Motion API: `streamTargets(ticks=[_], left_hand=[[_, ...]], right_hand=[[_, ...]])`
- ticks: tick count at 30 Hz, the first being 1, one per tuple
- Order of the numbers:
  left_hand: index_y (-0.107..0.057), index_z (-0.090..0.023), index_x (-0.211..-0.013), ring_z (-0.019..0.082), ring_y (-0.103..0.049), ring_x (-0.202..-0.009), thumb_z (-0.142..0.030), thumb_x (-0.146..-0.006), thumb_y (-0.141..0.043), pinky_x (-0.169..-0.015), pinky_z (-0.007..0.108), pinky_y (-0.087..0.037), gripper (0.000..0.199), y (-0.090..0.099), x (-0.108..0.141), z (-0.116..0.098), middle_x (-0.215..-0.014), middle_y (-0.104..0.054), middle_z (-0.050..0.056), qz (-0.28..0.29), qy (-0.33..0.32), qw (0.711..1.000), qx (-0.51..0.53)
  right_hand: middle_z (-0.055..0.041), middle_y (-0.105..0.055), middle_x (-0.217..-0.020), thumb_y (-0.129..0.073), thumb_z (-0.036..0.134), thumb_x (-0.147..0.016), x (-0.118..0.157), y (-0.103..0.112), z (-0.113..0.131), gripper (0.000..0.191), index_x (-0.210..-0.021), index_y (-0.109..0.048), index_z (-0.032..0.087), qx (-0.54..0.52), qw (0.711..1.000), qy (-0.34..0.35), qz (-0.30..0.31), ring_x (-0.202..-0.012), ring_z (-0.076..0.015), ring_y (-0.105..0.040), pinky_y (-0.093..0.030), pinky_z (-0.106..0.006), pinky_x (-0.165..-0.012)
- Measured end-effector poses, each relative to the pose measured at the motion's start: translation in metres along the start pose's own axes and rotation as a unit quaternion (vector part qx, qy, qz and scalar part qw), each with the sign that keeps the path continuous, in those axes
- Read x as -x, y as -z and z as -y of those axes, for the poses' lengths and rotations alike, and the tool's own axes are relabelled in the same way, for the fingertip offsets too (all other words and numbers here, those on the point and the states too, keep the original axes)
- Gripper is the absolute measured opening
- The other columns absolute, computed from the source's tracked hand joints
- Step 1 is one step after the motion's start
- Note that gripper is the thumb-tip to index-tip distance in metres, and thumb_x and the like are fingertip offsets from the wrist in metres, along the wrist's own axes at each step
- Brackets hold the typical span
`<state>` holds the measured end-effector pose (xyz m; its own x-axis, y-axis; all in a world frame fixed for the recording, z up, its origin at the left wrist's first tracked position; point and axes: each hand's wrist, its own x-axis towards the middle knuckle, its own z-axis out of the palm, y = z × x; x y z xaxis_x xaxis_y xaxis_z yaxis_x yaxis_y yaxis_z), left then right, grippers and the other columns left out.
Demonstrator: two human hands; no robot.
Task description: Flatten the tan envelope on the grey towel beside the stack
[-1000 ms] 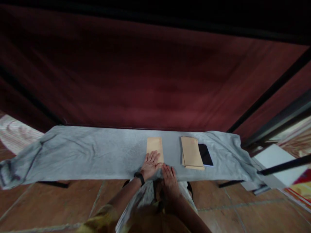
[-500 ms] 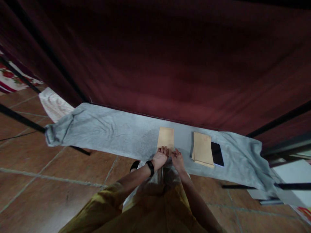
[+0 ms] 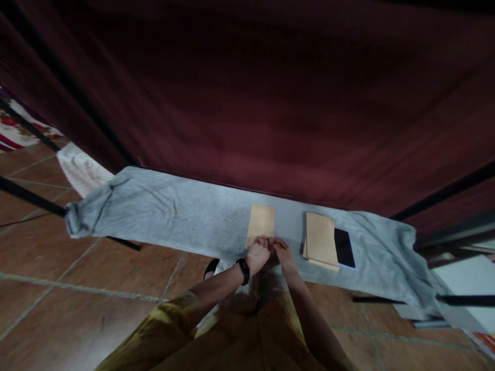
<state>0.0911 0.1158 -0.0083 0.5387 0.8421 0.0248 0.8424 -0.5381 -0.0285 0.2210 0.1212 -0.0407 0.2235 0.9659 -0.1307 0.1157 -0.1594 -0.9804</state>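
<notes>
A tan paper envelope [image 3: 262, 218] with a faint reddish mark near its far right corner lies lengthwise on the grey cloth before me. At its near end my left hand [image 3: 258, 256], a dark band on the wrist, has its fingers curled in on the paper. Close beside it, my right hand [image 3: 284, 253] pinches at the near right corner, thumb and fingers together. The exact grip is partly hidden by the fingers. To the right rests a stack of similar envelopes [image 3: 320, 239], slightly fanned out, partly over a dark-screened tablet [image 3: 344, 248].
The grey cloth [image 3: 193, 211] covers a narrow bench, hanging in folds at both ends. A dark red curtain [image 3: 247, 129] rises right behind it. Black metal poles [image 3: 444, 190] stand at both sides. Tiled floor [image 3: 127, 273] shows below, and a striped cloth [image 3: 83, 167] hangs at left.
The fingers of my left hand have curled in more at the envelope's near end, and my right hand has drawn close to them. The stack and tablet stay put; the view has shifted slightly.
</notes>
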Motion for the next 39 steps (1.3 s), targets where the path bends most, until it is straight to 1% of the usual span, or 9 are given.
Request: streamTargets(ticks=[10,17,19,20,24,26,31,35,39], left_hand=[[-0.069,-0.006,-0.116,0.031,-0.063,-0.112,0.001,-0.092,-0.049,-0.092,0.045,-0.053,0.033,0.019,0.001,0.0,-0.108,-0.069,0.019,0.042,-0.007,0.999,0.023],[-0.066,-0.013,-0.121,0.026,-0.066,-0.112,-0.007,-0.096,-0.045,-0.092,0.037,-0.054,0.033,0.058,-0.001,0.013,-0.118,-0.069,0.015,-0.03,0.044,0.993,0.107],[-0.069,-0.017,-0.109,0.022,-0.069,-0.101,-0.016,-0.098,-0.048,-0.09,0.032,-0.054,0.024,0.069,-0.005,0.024,-0.107,-0.071,0.01,-0.14,0.14,0.942,0.271],[-0.069,-0.018,-0.099,0.02,-0.07,-0.092,-0.021,-0.097,-0.05,-0.086,0.03,-0.055,0.019,0.071,-0.007,0.03,-0.096,-0.071,0.007,-0.193,0.198,0.888,0.367],[-0.062,-0.019,-0.078,0.014,-0.065,-0.066,-0.035,-0.084,-0.066,-0.071,0.027,-0.058,0.017,0.055,-0.005,0.04,-0.072,-0.065,-0.002,-0.265,0.358,0.577,0.685],[-0.056,-0.019,-0.069,0.012,-0.066,-0.064,-0.035,-0.075,-0.075,-0.073,0.028,-0.06,0.026,0.036,0.003,0.035,-0.066,-0.062,-0.004,-0.251,0.403,0.46,0.75],[-0.048,-0.021,-0.063,0.012,-0.065,-0.057,-0.032,-0.068,-0.084,-0.069,0.029,-0.062,0.038,0.002,0.025,0.009,-0.058,-0.059,-0.005,-0.224,0.441,0.416,0.764],[-0.054,-0.019,-0.069,0.013,-0.069,-0.059,-0.024,-0.072,-0.084,-0.066,0.026,-0.062,0.03,-0.004,0.035,0.001,-0.063,-0.067,0.0,-0.189,0.452,0.405,0.772],[-0.059,-0.017,-0.076,0.017,-0.073,-0.062,-0.028,-0.077,-0.083,-0.065,0.029,-0.063,0.026,-0.002,0.039,0.01,-0.066,-0.071,0.004,-0.15,0.457,0.414,0.773]], right_hand=[[-0.0073,-0.078,-0.09,-0.064,0.056,-0.073,0.009,0.008,-0.002,0.044,-0.095,-0.074,0.019,-0.097,0.994,-0.048,-0.024,-0.077,-0.0224,-0.071,-0.058,-0.035,-0.071],[-0.0121,-0.078,-0.106,-0.06,0.056,-0.081,0.018,0.011,0.016,0.049,-0.111,-0.072,0.019,-0.15,0.988,-0.037,0.009,-0.087,-0.0236,-0.073,-0.06,-0.038,-0.079],[-0.0124,-0.077,-0.114,-0.055,0.052,-0.087,0.018,0.014,0.024,0.047,-0.116,-0.07,0.019,-0.105,0.994,-0.004,-0.018,-0.092,-0.0231,-0.072,-0.059,-0.039,-0.084],[-0.0123,-0.075,-0.118,-0.052,0.05,-0.089,0.018,0.015,0.028,0.046,-0.118,-0.07,0.019,-0.07,0.997,0.021,-0.036,-0.098,-0.0234,-0.071,-0.058,-0.04,-0.088],[-0.0129,-0.066,-0.138,-0.04,0.041,-0.1,0.023,0.012,0.036,0.047,-0.135,-0.062,0.018,0.07,0.981,0.167,-0.064,-0.127,-0.0232,-0.061,-0.047,-0.044,-0.112],[-0.0131,-0.06,-0.146,-0.037,0.036,-0.103,0.03,0.006,0.033,0.048,-0.143,-0.056,0.019,0.127,0.965,0.223,-0.055,-0.135,-0.0227,-0.055,-0.043,-0.045,-0.116],[-0.0129,-0.052,-0.156,-0.033,0.024,-0.105,0.049,-0.006,0.01,0.051,-0.154,-0.046,0.018,0.285,0.909,0.303,0.016,-0.146,-0.0213,-0.046,-0.04,-0.046,-0.12],[-0.011,-0.052,-0.158,-0.038,0.021,-0.105,0.062,-0.011,-0.013,0.053,-0.158,-0.042,0.018,0.419,0.839,0.338,0.079,-0.149,-0.0214,-0.043,-0.035,-0.047,-0.123],[-0.0126,-0.05,-0.159,-0.046,0.023,-0.104,0.071,-0.014,-0.03,0.058,-0.16,-0.037,0.015,0.471,0.806,0.354,0.051,-0.149,-0.0242,-0.044,-0.03,-0.048,-0.125]])
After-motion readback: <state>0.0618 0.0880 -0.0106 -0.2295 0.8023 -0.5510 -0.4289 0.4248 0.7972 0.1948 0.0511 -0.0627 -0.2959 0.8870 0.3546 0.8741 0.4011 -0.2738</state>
